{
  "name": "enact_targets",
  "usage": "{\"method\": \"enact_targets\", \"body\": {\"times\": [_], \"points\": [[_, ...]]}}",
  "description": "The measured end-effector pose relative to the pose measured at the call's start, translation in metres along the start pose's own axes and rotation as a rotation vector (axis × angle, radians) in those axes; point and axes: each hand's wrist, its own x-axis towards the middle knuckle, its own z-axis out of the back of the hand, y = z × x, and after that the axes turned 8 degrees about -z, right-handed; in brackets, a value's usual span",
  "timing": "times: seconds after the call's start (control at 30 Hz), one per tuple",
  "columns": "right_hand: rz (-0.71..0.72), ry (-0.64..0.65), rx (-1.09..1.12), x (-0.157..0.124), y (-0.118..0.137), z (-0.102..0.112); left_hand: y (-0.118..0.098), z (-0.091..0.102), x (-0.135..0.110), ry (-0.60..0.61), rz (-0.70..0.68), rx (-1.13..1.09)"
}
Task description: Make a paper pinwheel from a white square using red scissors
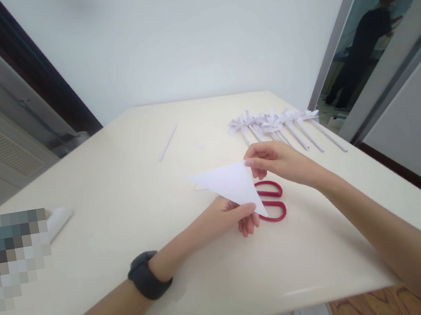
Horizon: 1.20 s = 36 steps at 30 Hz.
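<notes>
A white paper triangle [230, 180], which looks folded, is held up over the table between both hands. My left hand [239, 215] pinches its lower edge, thumb on top and fingers beneath. At the upper right corner, my right hand [269, 161] grips it between thumb and fingers. Red-handled scissors [275, 210] lie on the table just below the paper; their blades are hidden behind it. Beyond my right hand lie several white paper pinwheels [272, 120] with rolled paper sticks, side by side.
A thin white paper stick [168, 143] lies farther back on the cream table [118, 177]. A small paper scrap [201, 146] is near it. At the left edge a white roll [61, 221] sits beside a blurred-out area. Through a doorway at right stands a person [369, 36] in dark clothes.
</notes>
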Motion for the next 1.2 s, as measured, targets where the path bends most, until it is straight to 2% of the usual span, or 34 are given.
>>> {"method": "enact_targets", "body": {"times": [0.1,0.2,0.23,0.33,0.5,0.63,0.77,0.93,1.07,1.2], "points": [[-0.057,0.051,-0.288,-0.003,-0.006,0.008,-0.007,0.01,-0.009,-0.085,0.03,0.032],[-0.112,0.161,-0.526,-0.01,-0.015,0.006,-0.013,0.023,-0.014,-0.218,0.07,0.076],[-0.125,0.181,-0.553,-0.012,-0.017,0.004,-0.014,0.027,-0.014,-0.269,0.075,0.093],[-0.136,0.127,-0.584,-0.016,-0.02,-0.008,-0.012,0.034,-0.012,-0.379,0.105,0.133],[-0.167,0.121,-0.59,-0.02,-0.019,-0.023,-0.008,0.034,-0.016,-0.435,0.187,0.127],[-0.237,0.075,-0.588,-0.023,-0.024,-0.027,-0.008,0.03,-0.027,-0.439,0.16,0.105],[-0.383,0.075,-0.361,-0.026,-0.027,-0.023,-0.006,0.027,-0.034,-0.443,0.161,0.145],[-0.544,0.238,0.07,-0.026,-0.022,-0.012,0.002,0.026,-0.041,-0.474,0.102,0.16],[-0.673,0.33,0.457,-0.028,-0.018,-0.015,0.003,0.026,-0.043,-0.499,0.085,0.155],[-0.653,0.349,0.636,-0.032,-0.014,-0.029,0.003,0.026,-0.044,-0.538,0.08,0.167]]}}
